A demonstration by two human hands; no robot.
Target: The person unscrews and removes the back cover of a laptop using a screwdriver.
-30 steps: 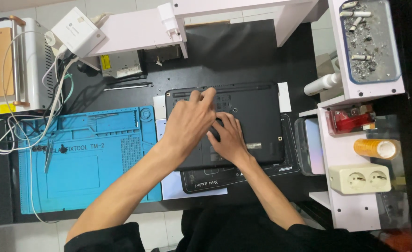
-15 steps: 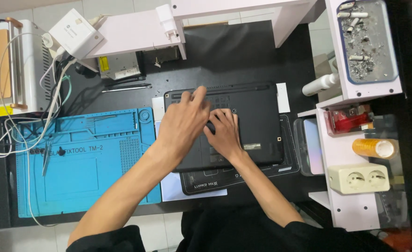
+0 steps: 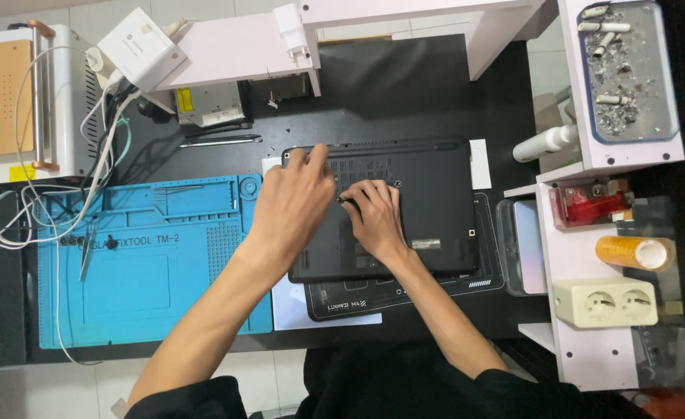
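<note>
On the black laptop base [image 3: 428, 202], left hand [image 3: 294, 203] lies flat, fingers spread; right hand [image 3: 375, 221] fingers pinch a small tool [image 3: 345, 200].

Bright, even overhead light, soft short shadows, sharp focus, slight wide-angle bending at edges.

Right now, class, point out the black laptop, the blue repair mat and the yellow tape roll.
black laptop [image 3: 435, 194], head view, bare right part of its underside.
blue repair mat [image 3: 125, 287], head view, flat centre panel.
yellow tape roll [image 3: 626, 252], head view, its curved side.
</note>
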